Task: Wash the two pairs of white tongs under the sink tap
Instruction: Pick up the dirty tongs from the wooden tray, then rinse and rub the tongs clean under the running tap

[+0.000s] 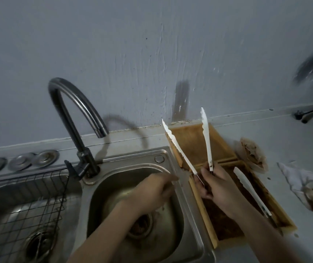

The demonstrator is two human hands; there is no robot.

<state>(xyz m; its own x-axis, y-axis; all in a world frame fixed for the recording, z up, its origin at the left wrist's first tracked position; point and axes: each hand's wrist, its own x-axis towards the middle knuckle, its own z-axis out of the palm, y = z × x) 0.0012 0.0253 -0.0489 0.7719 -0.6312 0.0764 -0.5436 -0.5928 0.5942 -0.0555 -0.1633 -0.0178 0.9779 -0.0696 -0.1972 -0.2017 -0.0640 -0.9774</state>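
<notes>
My right hand (217,188) grips one pair of white tongs (206,137) by its handle end, its two arms spread apart and pointing up toward the wall above a wooden tray (225,147). The second pair of white tongs (250,190) lies in the tray, just right of that hand. My left hand (151,192) hovers over the right sink basin (182,205), fingers loosely curled, holding nothing that I can see. The curved dark tap (72,111) arches over the basin; no water runs from its spout.
A wire rack (28,211) sits in the left basin. Round metal lids (21,162) lie along the back ledge. Crumpled stained paper (252,154) and a stained white cloth (307,188) lie on the counter right of the tray. The drain strainer (140,224) holds debris.
</notes>
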